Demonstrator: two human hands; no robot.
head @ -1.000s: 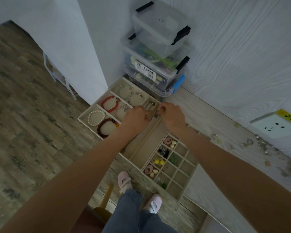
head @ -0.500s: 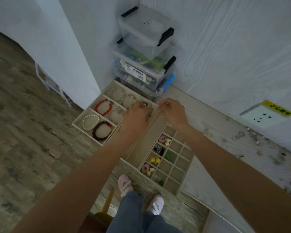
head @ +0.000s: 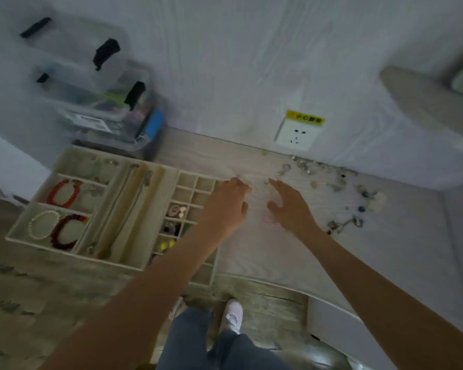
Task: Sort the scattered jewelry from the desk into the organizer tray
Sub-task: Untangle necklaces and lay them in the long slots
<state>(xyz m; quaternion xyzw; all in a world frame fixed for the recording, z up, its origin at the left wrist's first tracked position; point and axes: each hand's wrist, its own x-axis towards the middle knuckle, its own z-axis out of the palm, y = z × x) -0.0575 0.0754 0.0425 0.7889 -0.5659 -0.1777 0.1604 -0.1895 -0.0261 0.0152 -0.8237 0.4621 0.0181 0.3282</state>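
- The pale wood-grain worktop (head: pixel 265 252) runs along a white wall (head: pixel 238 62), its front edge above a wooden floor (head: pixel 24 289).
- Stacked clear storage boxes (head: pixel 99 102) with black latches stand at the worktop's back left corner, just behind the tray.
- The beige organizer tray (head: pixel 64 252) lies at the left end. Its left compartments hold a red bead bracelet (head: pixel 63 192), a white pearl bracelet (head: pixel 42 224) and a dark red bracelet (head: pixel 64 232); long middle slots hold chains; a grid of small cells on the right holds little pieces, among them two yellow ones (head: pixel 167 245).
- A wall socket (head: pixel 297 136) with a yellow label sits above the worktop's back edge.
- Scattered jewelry (head: pixel 342 206) lies along the back and right of the worktop, well apart from the tray: rings, clasps, blue beads and a chain.
- The left hand (head: pixel 226 206) hovers over the tray's right edge, fingers curled; it may pinch something small and pale at the fingertips, but blur hides it.
- The right hand (head: pixel 289 205) is just beside it over bare worktop, fingers spread and relaxed, holding nothing.
- A small pink item (head: pixel 268 219) lies below the right palm.
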